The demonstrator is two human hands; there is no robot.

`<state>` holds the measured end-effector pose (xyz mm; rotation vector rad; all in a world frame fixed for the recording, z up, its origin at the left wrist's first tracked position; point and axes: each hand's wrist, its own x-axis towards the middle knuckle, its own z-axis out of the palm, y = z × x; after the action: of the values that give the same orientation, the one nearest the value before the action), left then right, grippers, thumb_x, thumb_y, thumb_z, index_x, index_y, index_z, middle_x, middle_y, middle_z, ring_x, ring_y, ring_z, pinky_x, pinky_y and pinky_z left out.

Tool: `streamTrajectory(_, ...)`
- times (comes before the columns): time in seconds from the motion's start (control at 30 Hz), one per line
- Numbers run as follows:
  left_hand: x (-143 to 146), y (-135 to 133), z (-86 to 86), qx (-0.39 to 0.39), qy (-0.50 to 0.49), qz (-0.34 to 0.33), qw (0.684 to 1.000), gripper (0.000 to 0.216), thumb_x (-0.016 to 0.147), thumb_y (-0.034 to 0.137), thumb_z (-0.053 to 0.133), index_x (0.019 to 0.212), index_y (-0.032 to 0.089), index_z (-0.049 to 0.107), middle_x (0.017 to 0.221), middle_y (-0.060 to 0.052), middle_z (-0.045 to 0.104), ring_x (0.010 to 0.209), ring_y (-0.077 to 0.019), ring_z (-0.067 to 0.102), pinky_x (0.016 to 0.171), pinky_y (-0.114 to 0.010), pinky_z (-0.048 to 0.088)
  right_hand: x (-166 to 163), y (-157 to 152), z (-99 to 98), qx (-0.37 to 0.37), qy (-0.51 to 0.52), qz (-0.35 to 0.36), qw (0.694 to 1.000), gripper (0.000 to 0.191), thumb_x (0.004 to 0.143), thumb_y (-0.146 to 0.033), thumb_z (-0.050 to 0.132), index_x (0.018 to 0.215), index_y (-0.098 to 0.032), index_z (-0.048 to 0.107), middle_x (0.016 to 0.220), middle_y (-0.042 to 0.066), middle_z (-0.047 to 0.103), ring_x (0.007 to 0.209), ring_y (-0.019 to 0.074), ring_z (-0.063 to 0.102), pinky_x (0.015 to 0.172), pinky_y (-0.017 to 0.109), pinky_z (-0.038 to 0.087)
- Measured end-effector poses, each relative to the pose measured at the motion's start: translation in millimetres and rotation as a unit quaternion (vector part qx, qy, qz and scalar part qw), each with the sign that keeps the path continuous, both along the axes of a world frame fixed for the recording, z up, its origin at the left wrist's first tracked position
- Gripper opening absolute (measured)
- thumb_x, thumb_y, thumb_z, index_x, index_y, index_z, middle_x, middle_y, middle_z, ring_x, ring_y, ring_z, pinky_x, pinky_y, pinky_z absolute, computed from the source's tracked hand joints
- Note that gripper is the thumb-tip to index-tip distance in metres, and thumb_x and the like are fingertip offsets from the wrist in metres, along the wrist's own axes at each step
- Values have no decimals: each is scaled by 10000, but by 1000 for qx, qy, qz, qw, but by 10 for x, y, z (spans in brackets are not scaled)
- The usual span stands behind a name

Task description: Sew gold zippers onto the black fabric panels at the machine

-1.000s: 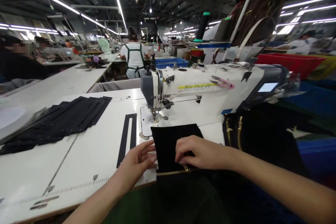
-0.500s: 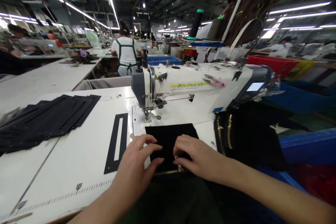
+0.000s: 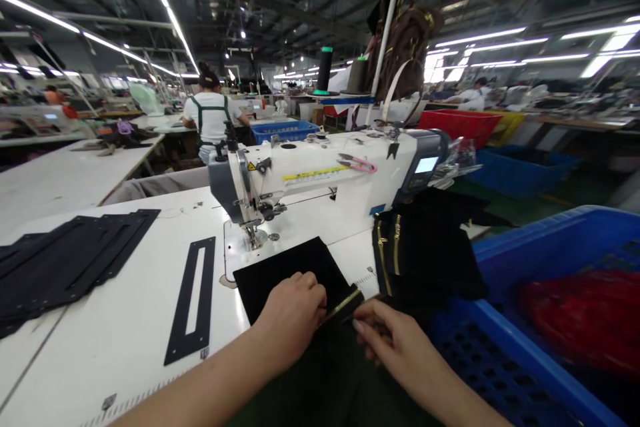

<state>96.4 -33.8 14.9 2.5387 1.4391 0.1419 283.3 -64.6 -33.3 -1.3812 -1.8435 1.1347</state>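
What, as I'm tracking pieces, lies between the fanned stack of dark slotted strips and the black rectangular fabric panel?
In the head view, one flat black slotted strip lies between, on the white tabletop.

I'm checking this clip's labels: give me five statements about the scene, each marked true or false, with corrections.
1. The left hand touches the black panel. True.
2. The right hand is near the gold zipper. True.
3. Pink-handled snips rest on the sewing machine. True.
4. The sewing machine is entirely black. False: it is mostly white.
5. Nothing lies left of the black panel. False: a slotted strip and a dark stack lie there.
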Motion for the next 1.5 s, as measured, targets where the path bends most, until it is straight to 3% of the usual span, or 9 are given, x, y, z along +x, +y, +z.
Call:
streamTrajectory(0.13,-59,-122,65,16,-15,10,1000,178,796,39,391,762,167,509,805,-29,538,732,-169,505,670,-286,406,-26,113,24,92,73,-60,991,328,834,-284,427,1140,-169,454,887,61,608,721,166,614,646,288,507)
streamTrajectory(0.47,-379,-453,320,86,-230,137,960,157,875,162,338,764,204,440,704,-1,533,643,-156,512,580,-256,385,-296,248,587,277,67,39,958,42,781,-216,537,758,-189,561,921,48,601,890,183,573,780,263,470)
streamTrajectory(0.63,-372,-735,658,289,-247,102,920,116,858,141,379,827,232,445,663,30,540,588,-139,521,570,-238,393,-289,-64,1044,533,-26,0,846,49,859,-242,481,853,-224,526,675,-8,608,581,139,571,527,217,433)
streamTrajectory(0.77,-317,-814,628,253,-331,195,888,108,884,210,361,826,234,449,605,44,506,505,-121,481,493,-216,378,-357,40,1403,662,-120,-43,739,150,886,-281,461,782,-210,542,588,2,589,496,151,521,508,266,351)
streamTrajectory(0.87,-468,-657,267,127,-358,284,881,165,885,229,340,764,203,449,633,13,524,567,-140,518,521,-236,420,-640,555,1228,573,-257,46,777,260,882,-350,465,722,-168,557,634,50,614,566,186,544,591,303,349)
streamTrajectory(1.0,-823,-460,-120,69,-246,239,937,246,788,231,521,1032,198,518,1030,-76,602,907,-216,581,783,-364,471,-1065,1258,556,458,-317,227,799,219,796,-347,609,676,-167,574,661,12,644,619,154,580,593,246,354)
streamTrajectory(1.1,-954,-378,-112,52,-117,152,980,629,687,460,657,1231,216,456,1297,-103,468,1200,-303,398,1012,-515,269,-1223,1453,223,429,-317,248,808,241,835,-382,552,708,-179,579,693,-9,652,658,134,593,584,218,353)
streamTrajectory(1.23,-950,-275,-37,-3,-11,82,997,982,578,720,572,1317,113,352,1392,-177,301,1296,-361,203,1029,-611,49,-1198,1411,206,410,-323,216,825,317,884,-443,439,763,-181,570,780,14,656,732,150,599,644,237,363)
streamTrajectory(1.5,-1060,-155,-56,-37,56,68,995,1180,529,779,529,1363,22,177,1409,-247,141,1316,-336,118,1043,-569,40,-999,1441,135,375,-388,143,830,401,881,-505,382,749,-173,565,653,56,648,606,210,606,534,275,331)
